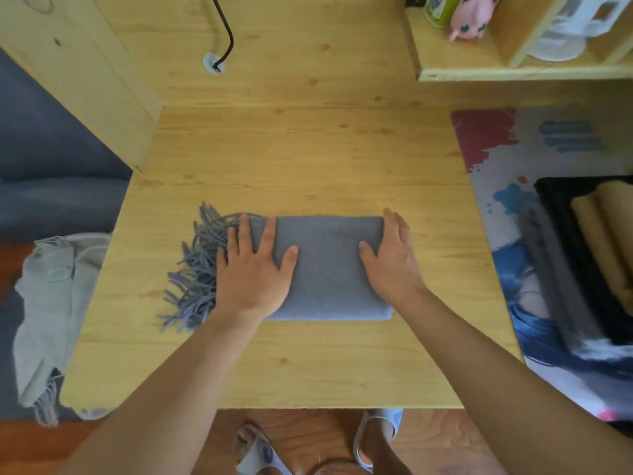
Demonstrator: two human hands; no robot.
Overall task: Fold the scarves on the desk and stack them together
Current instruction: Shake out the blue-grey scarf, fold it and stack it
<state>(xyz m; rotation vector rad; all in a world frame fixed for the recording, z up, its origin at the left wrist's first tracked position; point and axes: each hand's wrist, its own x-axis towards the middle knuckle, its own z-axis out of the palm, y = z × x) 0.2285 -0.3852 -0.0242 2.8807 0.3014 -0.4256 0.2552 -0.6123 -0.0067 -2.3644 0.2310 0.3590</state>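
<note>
A blue-grey scarf [329, 269] lies folded into a rectangle in the middle of the wooden desk [308, 159], its fringe [195, 269] spilling out to the left. My left hand [255, 265] rests flat on the scarf's left end, fingers spread, partly over the fringe. My right hand [394, 258] presses flat on its right end. Neither hand grips the cloth. A stack of folded scarves [589, 255], black, tan and grey, sits on the mat at the right. A pale grey scarf [51, 303] hangs unfolded off the desk's left edge.
A colourful printed mat [507, 159] covers the desk's right side. A shelf [513, 70] with a pink toy [474, 15] and a white object stands at the back right. A black cable [226, 32] enters a hole at the back. My slippered feet show below the front edge.
</note>
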